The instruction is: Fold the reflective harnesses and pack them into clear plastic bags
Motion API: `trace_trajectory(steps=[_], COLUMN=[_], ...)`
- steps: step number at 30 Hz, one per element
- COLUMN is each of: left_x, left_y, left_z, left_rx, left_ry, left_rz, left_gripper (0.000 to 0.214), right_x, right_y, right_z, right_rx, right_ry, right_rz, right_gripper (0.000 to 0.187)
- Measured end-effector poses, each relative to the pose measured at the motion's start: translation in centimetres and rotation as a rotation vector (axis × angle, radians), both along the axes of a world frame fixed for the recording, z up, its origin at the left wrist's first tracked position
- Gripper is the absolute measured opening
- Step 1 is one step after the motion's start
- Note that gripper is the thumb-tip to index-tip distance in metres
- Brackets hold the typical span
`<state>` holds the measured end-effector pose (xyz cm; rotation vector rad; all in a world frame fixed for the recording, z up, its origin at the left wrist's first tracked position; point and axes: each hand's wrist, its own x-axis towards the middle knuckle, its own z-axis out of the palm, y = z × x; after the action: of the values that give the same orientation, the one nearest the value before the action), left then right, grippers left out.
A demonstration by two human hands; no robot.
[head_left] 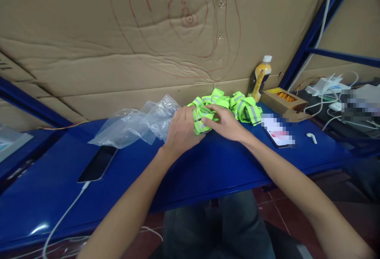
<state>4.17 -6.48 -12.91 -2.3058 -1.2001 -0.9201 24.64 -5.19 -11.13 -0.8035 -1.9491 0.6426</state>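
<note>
Both hands meet at a bunched neon-yellow reflective strap (202, 119) with silvery stripes, near the middle of the blue table. My left hand (184, 128) is curled around its left side, the back of the hand toward me and the fingertips hidden. From the right, my right hand (226, 122) grips the same bundle, its thumb lying across the front. Right behind the hands lies a heap of similar reflective straps (218, 98), and more coiled straps (246, 107) are to the right. Clear plastic bags (139, 122) lie crumpled just left of my left hand.
A dark phone (98, 164) with a white cable lies at left. At right are another phone (277, 130), a white earbud (311, 137), an open cardboard box (283, 99) and a juice bottle (261, 77). A cardboard wall (89, 33) and blue posts bound the table.
</note>
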Motion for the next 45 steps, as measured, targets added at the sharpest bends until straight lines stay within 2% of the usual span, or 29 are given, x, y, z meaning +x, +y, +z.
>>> trace_trajectory(steps=[2, 4, 9, 14, 16, 18, 19, 21, 23, 25, 26, 29, 31, 33, 36, 38, 40, 42, 45], left_x=[-0.5, -0.7, 0.0, 0.9, 1.0, 0.8, 0.7, 0.5, 0.6, 0.8, 1.0, 1.5, 1.6, 1.2, 0.0, -1.2, -2.4, -3.1, -3.3], left_y=[0.2, 0.1, -0.5, -1.4, -1.4, -1.3, -1.2, -1.0, -1.0, -1.1, -1.3, -1.7, -1.8, -1.8, -1.5, -1.3, -1.1, -0.9, -0.6], left_z=[0.3, 0.4, 0.0, 0.2, 0.4, 0.6, 0.7, 0.8, 0.8, 0.7, 0.6, 0.7, 0.9, 1.3, 2.4, 3.4, 4.4, 5.1, 5.2], left_rx=[0.005, 0.02, 0.047, -0.01, -0.04, -0.04, -0.035, -0.031, -0.046, -0.066, -0.069, -0.049, -0.033, -0.05, -0.113, -0.159, -0.289, -0.493, -0.678], left_ry=[0.013, 0.046, 0.078, 0.137, 0.137, 0.103, 0.082, 0.065, 0.101, 0.159, 0.185, 0.22, 0.187, 0.115, 0.011, -0.056, -0.119, -0.164, -0.319], left_rz=[0.019, 0.037, 0.032, 0.012, -0.004, -0.008, -0.008, -0.014, -0.026, -0.008, 0.014, 0.075, 0.061, -0.024, -0.201, -0.209, -0.13, -0.076, -0.112], left_gripper=[0.068, 0.065, 0.052, 0.041, 0.045, 0.055, 0.061, 0.07, 0.069, 0.063, 0.06, 0.055, 0.058, 0.072, 0.104, 0.109, 0.096, 0.076, 0.061], right_x=[0.1, -0.3, -1.6, -2.2, -2.3, -2.0, -1.9, -1.5, -1.4, -1.8, -2.1, -3.2, -3.6, -3.4, -2.5, -1.7, -1.1, -0.7, 0.0], right_y=[0.3, 0.3, -0.6, -0.4, -0.1, 0.3, 0.5, 0.8, 0.9, 0.7, 0.5, -0.1, -0.4, -0.3, 0.5, 1.2, 1.7, 1.6, 1.0], right_z=[0.0, -0.3, -0.6, -1.3, -1.7, -1.7, -1.6, -1.4, -1.4, -1.8, -2.0, -2.7, -2.7, -2.5, -2.1, -1.9, -1.5, -0.8, 0.7], right_rx=[-0.104, -0.099, 0.016, 0.041, -0.041, -0.197, -0.281, -0.412, -0.469, -0.456, -0.435, -0.32, -0.244, -0.214, -0.25, -0.277, -0.288, -0.265, -0.156], right_ry=[0.13, 0.161, 0.057, -0.059, 0.005, 0.137, 0.206, 0.306, 0.332, 0.319, 0.311, 0.315, 0.317, 0.324, 0.381, 0.444, 0.486, 0.47, 0.373], right_rz=[-0.004, -0.018, -0.011, -0.047, -0.014, 0.097, 0.158, 0.251, 0.287, 0.276, 0.259, 0.154, 0.112, 0.113, 0.098, 0.072, 0.066, 0.084, 0.081], right_gripper=[0.048, 0.042, 0.016, 0.016, 0.014, 0.005, 0.008, 0.026, 0.025, 0.01, 0.009, 0.018, 0.02, 0.018, 0.013, 0.024, 0.036, 0.045, 0.05])
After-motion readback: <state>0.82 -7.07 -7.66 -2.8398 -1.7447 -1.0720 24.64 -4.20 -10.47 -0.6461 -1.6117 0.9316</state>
